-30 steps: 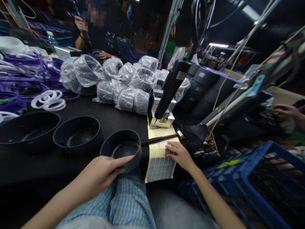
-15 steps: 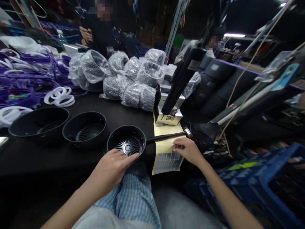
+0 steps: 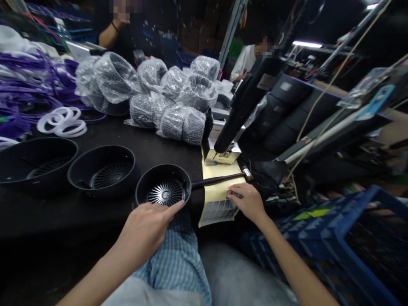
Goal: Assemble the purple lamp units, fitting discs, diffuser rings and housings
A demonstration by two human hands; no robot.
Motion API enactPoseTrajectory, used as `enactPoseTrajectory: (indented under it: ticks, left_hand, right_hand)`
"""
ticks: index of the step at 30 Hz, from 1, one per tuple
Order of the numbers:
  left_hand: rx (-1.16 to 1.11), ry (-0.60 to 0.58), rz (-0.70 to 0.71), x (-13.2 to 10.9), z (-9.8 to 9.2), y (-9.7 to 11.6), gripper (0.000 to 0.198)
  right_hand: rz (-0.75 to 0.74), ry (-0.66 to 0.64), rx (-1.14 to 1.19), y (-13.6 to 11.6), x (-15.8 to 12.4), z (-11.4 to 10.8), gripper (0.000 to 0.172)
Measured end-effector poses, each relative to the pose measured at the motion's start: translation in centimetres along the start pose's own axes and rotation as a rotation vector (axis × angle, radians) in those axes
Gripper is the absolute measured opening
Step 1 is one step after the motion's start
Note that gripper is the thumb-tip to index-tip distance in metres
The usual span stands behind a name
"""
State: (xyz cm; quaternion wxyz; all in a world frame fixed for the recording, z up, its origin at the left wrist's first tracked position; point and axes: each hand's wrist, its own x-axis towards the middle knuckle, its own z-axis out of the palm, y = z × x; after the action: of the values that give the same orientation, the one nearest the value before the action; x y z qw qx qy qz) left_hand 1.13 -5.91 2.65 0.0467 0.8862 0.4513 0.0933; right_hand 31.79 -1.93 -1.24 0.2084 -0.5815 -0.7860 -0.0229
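Note:
My left hand (image 3: 149, 225) is closed over the near rim of a small round black pot (image 3: 140, 185), whose bottom carries a radiating ridge pattern. My right hand (image 3: 247, 202) is pinched over a sheet of silvery labels on yellow backing paper (image 3: 218, 212); a small label (image 3: 235, 195) shows between its fingertips, partly hidden. A hammer (image 3: 219, 180) lies across the yellow paper, its metal head to the right and its handle reaching the pot. Two more black pots, a middle one (image 3: 102, 148) and a larger one (image 3: 38, 144), stand to the left.
Bubble-wrapped pieces (image 3: 178, 123) are piled at the back. White rings (image 3: 62, 121) and purple straps (image 3: 25, 80) lie left. A box (image 3: 225, 155) stands behind the hammer under a slanting black bar (image 3: 239, 106). A blue crate (image 3: 344, 229) is at right. Two people are beyond the table.
The whole view has shifted slightly, with objects sitting further left and higher. My left hand stays on the pot's rim and my right hand stays over the label sheet.

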Motion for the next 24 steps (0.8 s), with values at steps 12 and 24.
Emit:
enactPoseTrajectory:
  ticks: [12,24]
  left_hand:
    - [-0.341,0.38,-0.12,3.5,0.2,3.1,0.045]
    - [-0.212,0.183,0.049,0.9,-0.1,-7.7,0.062]
  right_hand:
    - [-0.046,0.006,-0.161,-1.3,-2.1,0.7,0.022]
    - [-0.026,0.108,-0.195,-2.4,-5.0,1.9,0.026]
